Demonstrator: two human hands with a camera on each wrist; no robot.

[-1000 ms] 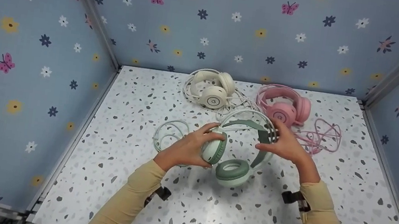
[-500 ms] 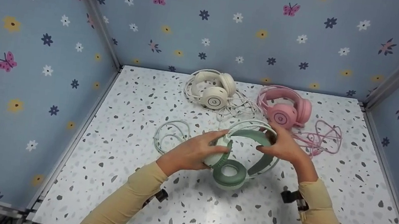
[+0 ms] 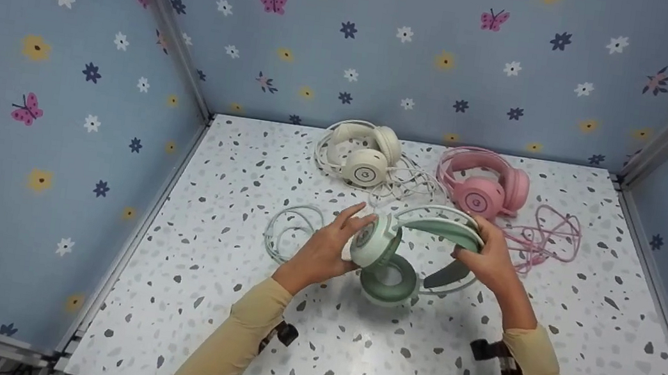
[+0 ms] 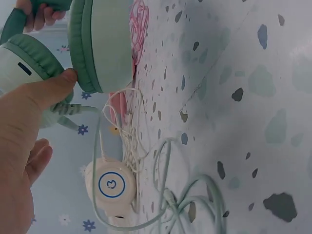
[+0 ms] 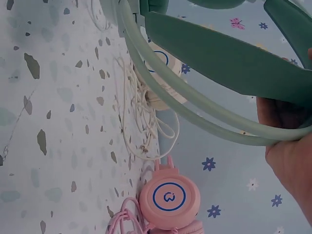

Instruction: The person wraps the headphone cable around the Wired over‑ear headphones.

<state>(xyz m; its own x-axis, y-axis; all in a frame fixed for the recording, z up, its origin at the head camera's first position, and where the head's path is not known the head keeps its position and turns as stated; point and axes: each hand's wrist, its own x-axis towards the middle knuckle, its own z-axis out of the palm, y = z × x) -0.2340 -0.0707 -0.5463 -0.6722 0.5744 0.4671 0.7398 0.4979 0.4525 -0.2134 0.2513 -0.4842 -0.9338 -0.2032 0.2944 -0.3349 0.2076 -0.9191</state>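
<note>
A pair of pale green headphones with darker green cushions is held above the table, tilted. My left hand grips one ear cup, its thumb on the cushion edge in the left wrist view. My right hand holds the headband on its right side, around the padded strap and the two outer hoops. The second ear cup hangs free below. From the gripped cup a green cable runs down to coils on the table.
Cream headphones with a tangled cable lie at the back middle. Pink headphones sit to their right, their pink cable bunched beside them. Flower-patterned panels enclose the speckled table at the back and sides.
The green headphones have turned, so the left ear cup's outer face with its round emblem now shows. My right hand has moved slightly right and down with the headband. The head view has shifted slightly.
</note>
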